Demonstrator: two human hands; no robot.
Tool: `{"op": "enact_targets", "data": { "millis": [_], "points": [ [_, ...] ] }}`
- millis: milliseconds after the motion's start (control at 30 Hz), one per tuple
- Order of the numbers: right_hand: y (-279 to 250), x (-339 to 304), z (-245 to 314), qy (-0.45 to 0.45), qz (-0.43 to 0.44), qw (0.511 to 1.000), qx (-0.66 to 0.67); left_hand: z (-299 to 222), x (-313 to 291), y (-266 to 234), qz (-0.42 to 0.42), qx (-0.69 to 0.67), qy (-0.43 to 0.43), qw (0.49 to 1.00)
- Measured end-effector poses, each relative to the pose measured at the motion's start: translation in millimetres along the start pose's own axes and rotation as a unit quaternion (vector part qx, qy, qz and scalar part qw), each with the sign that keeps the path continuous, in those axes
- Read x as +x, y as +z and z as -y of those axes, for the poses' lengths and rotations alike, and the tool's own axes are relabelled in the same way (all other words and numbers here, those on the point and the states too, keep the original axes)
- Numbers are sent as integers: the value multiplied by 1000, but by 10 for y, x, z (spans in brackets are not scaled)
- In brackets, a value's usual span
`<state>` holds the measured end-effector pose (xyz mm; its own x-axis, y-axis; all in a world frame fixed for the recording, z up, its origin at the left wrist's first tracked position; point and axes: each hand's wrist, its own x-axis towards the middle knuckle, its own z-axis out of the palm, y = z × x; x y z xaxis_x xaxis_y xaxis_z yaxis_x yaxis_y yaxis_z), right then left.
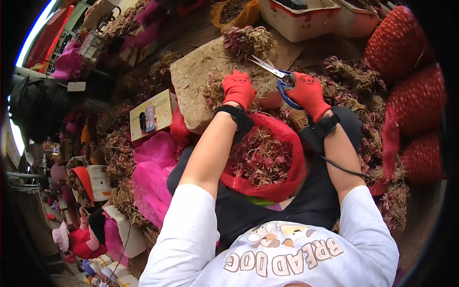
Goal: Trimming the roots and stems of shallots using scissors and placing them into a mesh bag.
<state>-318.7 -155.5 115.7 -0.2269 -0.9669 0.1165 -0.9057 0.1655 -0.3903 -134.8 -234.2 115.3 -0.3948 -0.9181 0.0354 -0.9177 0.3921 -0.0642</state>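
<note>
My left hand (pixel 238 90), in a red glove, is closed at a bunch of dry-stemmed shallots (pixel 213 91) over a pale, rough block (pixel 191 71). The bunch's straw-coloured stems stick out on the left; the fingers hide part of it. My right hand (pixel 307 92), also gloved in red, grips scissors (pixel 284 86) by their dark blue handles. Their blades are slightly parted and point up and left, away from the bunch. Another shallot pile (pixel 248 42) lies on the block's far end. Between my legs sits a red mesh bag (pixel 295 165), its rim rolled open around loose shallots and trimmings (pixel 260 158).
Full red mesh sacks (pixel 416 105) are stacked on the right. Heaps of dried shallots (pixel 351 88) lie beside my right arm. Left of the block is a cardboard box (pixel 155 112) with a phone on it, near a pink mesh bag (pixel 153 177). Foam boxes (pixel 301 21) stand at the back.
</note>
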Motion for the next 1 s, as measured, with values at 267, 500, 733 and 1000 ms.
{"op": "enact_targets", "data": {
  "millis": [267,500,733,1000],
  "points": [
    [-31,51,50,-47,-50,997,27,1173,727,487,167,-446,-137,869],
    [68,16,255,-69,102,946,300,1552,195,418,82,-726,-134,670],
    [437,18,576,33,405,752,520,1521,-194,755,-53,-630,-156,759],
    [746,129,649,89,417,777,462,1723,-470,811,-170,-631,-102,750]
  ]
}}
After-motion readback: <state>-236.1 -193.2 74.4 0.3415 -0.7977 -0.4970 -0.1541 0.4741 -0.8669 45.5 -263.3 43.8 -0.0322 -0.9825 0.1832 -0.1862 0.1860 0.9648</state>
